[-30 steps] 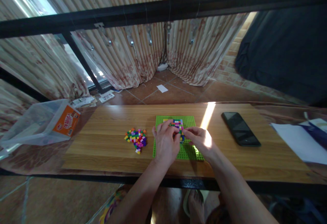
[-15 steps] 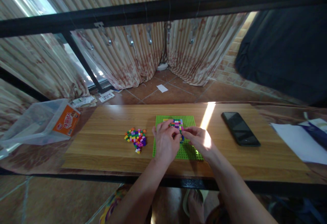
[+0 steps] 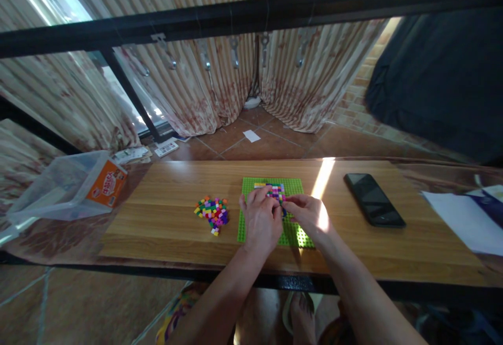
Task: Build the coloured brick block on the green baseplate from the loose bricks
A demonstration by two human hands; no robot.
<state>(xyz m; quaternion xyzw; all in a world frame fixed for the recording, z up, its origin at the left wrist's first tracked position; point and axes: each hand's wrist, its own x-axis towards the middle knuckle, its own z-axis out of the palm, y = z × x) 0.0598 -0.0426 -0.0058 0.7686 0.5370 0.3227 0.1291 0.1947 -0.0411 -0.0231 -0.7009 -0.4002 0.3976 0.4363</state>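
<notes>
On the wooden table, my squarish green studded baseplate is lying with sides running 12-to-6, long axis unclear. My left hand and right hand are bending over it, fingertips narrow; what they're holding I cannot tell. Small cubes are heaping at its 9 o'clock.

The baseplate looks studded plastic, the tabletop smooth wood, the phone glossy.

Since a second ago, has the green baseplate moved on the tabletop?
No. Against the wooden tabletop, the green baseplate shows no visible shift; both slide slightly rightward together in the picture.
</notes>
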